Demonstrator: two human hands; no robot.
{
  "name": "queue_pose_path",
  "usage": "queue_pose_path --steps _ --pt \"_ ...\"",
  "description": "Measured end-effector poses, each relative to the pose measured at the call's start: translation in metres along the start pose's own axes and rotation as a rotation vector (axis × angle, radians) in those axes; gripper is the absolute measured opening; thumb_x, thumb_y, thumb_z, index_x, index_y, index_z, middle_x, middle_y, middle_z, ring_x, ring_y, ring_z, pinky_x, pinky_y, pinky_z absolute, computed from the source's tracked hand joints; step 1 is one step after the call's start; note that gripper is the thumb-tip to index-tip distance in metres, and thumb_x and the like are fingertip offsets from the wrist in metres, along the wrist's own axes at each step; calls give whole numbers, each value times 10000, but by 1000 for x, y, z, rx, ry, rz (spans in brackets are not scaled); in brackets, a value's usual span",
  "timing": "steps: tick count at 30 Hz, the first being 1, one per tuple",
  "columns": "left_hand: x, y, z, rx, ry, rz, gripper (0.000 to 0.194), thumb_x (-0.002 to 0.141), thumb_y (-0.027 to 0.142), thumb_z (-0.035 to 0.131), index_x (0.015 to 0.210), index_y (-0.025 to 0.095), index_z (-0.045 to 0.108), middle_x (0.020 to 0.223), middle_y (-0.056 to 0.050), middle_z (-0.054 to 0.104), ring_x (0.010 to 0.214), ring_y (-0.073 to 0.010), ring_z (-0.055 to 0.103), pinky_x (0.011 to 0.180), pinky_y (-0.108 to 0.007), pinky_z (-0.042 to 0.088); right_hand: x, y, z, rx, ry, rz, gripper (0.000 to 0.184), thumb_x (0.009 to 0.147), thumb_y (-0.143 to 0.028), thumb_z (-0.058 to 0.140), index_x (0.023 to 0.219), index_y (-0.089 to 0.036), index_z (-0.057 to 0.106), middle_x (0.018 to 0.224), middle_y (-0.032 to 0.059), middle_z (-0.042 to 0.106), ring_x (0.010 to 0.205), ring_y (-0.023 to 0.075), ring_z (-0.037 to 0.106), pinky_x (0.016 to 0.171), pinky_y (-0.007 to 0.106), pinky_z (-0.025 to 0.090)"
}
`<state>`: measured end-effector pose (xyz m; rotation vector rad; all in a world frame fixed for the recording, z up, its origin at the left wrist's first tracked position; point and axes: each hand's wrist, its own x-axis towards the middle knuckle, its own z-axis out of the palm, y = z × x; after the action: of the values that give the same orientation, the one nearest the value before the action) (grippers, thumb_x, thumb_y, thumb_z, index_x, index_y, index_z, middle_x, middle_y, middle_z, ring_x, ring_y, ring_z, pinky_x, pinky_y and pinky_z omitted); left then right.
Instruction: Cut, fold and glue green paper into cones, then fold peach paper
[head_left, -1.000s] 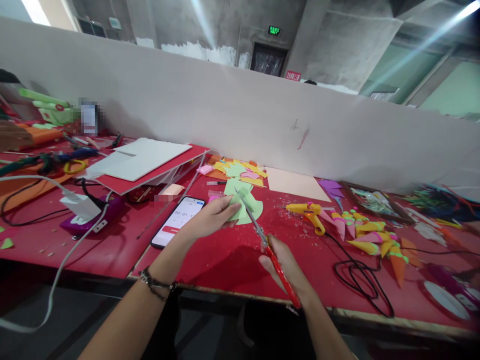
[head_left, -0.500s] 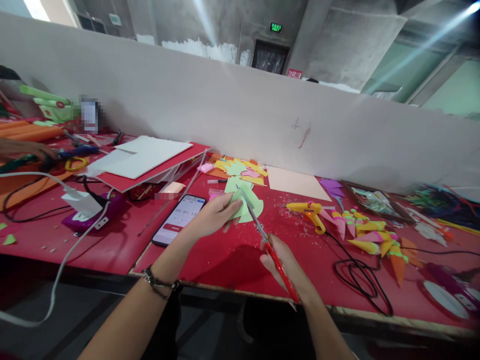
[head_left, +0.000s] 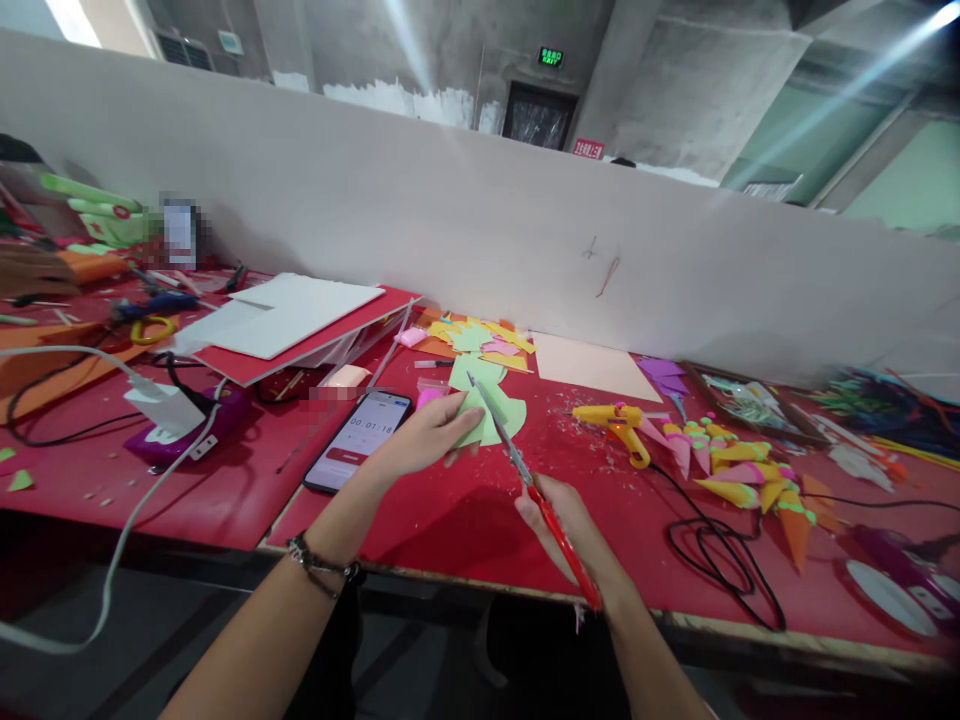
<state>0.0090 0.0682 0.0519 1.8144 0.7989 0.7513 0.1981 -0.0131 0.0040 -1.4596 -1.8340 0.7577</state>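
Observation:
Between the fingers and thumb of my left hand (head_left: 427, 437) is a piece of light green paper (head_left: 504, 420), held above the table. My right hand (head_left: 559, 515) is closed round the red handles of a pair of scissors (head_left: 551, 525). The scissor blades point away from me and lie across the green paper. Just behind, more light green paper (head_left: 474, 372) lies on the table. A phone (head_left: 356, 440) with a running timer lies beside my left forearm.
A yellow glue gun (head_left: 619, 425) and its black cord lie to the right, near several small paper cones (head_left: 742, 470). Coloured scraps (head_left: 472, 335) and a cream sheet (head_left: 592, 365) are at the back. White boards (head_left: 292, 315) and a purple power strip (head_left: 187, 430) stand left. Another person's arm (head_left: 34, 272) shows far left.
The scissors have shifted slightly while staying on the green paper, and the handles look a little further apart. My left hand barely moves. The other person's arm at far left has shifted.

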Motion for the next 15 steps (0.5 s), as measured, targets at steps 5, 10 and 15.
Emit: queue_pose_path --steps 5,10,15 --pt "0 -8 -5 13 58 -8 319 850 397 346 644 166 423 473 59 414 385 -61 366 426 -193 298 1 -2 -1 -50 29 55 302 756 -447 474 634 -183 395 555 -39 387 503 90 360 456 207 284" --pt "-1 -10 -8 -54 152 9 276 829 410 389 701 168 423 577 49 445 420 -54 380 447 -191 312 -6 -4 -2 -112 22 -30 298 748 -405 515 928 -176 451 812 28 504 707 149 476 615 253 394" --pt "-2 -6 -7 -51 200 50 251 819 399 404 714 172 426 604 45 470 429 -56 397 451 -188 322 -8 -3 1 -168 36 -47 387 739 -353 545 1066 -184 424 900 59 510 796 184 485 683 295 407"
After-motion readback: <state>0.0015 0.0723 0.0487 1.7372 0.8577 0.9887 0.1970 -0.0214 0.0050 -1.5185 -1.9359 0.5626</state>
